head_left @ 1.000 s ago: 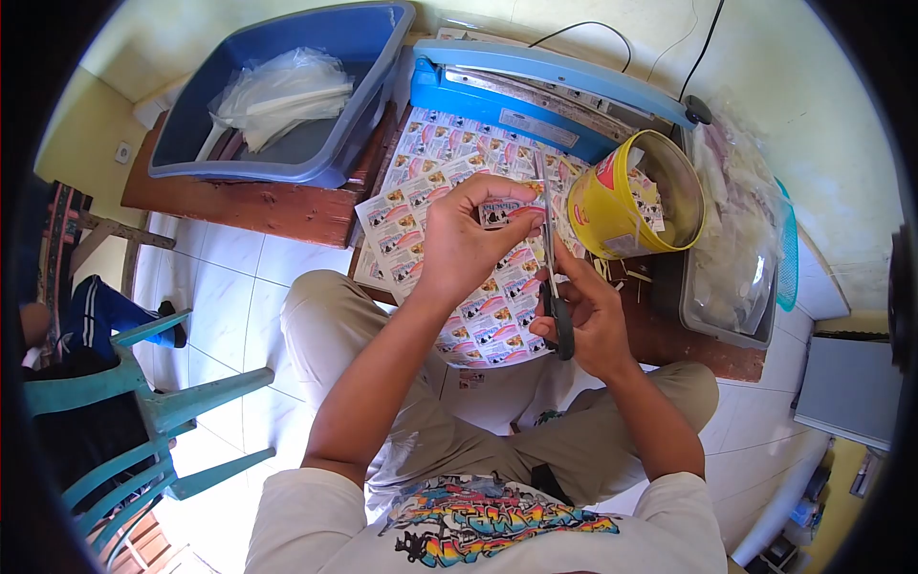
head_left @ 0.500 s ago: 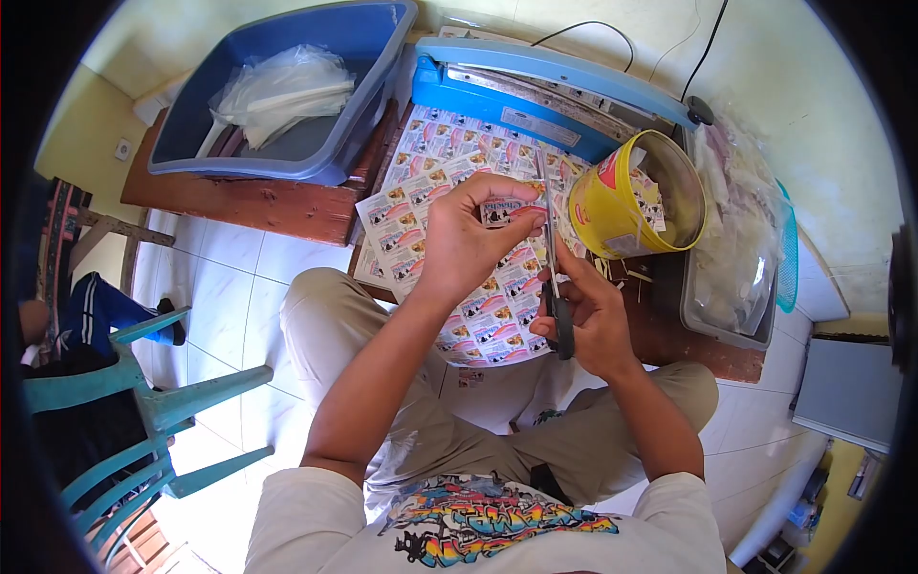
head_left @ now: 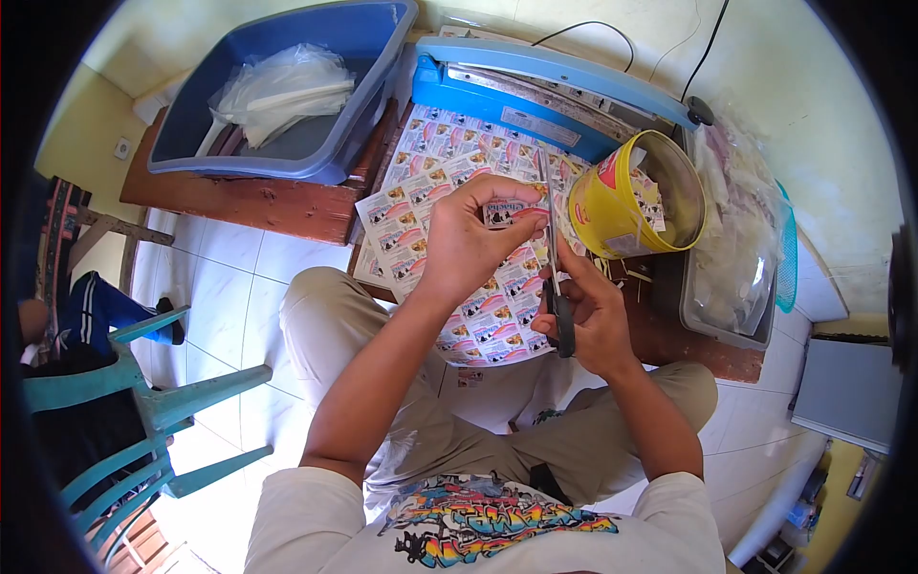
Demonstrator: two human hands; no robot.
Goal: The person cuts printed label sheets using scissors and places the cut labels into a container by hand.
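Note:
Between the thumb and fingers of my left hand (head_left: 464, 239) is a small printed label (head_left: 505, 212). My right hand (head_left: 602, 325) grips a pair of scissors (head_left: 564, 320) by the black handles, with the blades pointing away from me along the label's right edge. Whether the blades touch the label I cannot tell. Below both hands lie printed label sheets (head_left: 397, 234), overlapping and partly covered by my left hand. Just right of the blades, a yellow bucket (head_left: 598, 215) leans towards me with some cut labels (head_left: 650, 206) inside.
A blue paper cutter (head_left: 516, 120) stands behind the sheets on the wooden bench (head_left: 258, 206). To its left sits a blue tub (head_left: 277, 174) with plastic bags (head_left: 287, 91). A grey bin (head_left: 732, 335) of clear bags is at right, a green chair (head_left: 158, 411) at left.
The scissors and my right hand have shifted very slightly to the right. My left hand stays almost where it was, still pinching the label.

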